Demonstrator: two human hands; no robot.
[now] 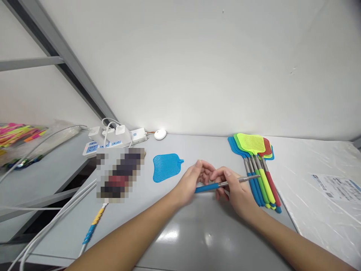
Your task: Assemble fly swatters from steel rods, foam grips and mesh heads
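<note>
A fly swatter handle (pixel 207 188) with a blue grip and a thin metal rod lies crosswise between my hands, its metal tip pointing right. My right hand (pixel 235 188) is closed on the rod, thumb over it. Curled fingers of my left hand (pixel 194 180) are at the blue grip, whose end rests against the palm; part of this contact is hidden. To the left, a loose blue mesh swatter head (pixel 167 167) lies flat on the table, its short neck towards my left hand.
Beyond my right hand lies a stack of colourful fly swatters (pixel 254 150). A plastic-wrapped package (pixel 324 180) with a label covers the right side. On the left are a power strip (pixel 113 145) with plugs, a blurred-out object (pixel 121 175), cables, and a round white device (pixel 160 134).
</note>
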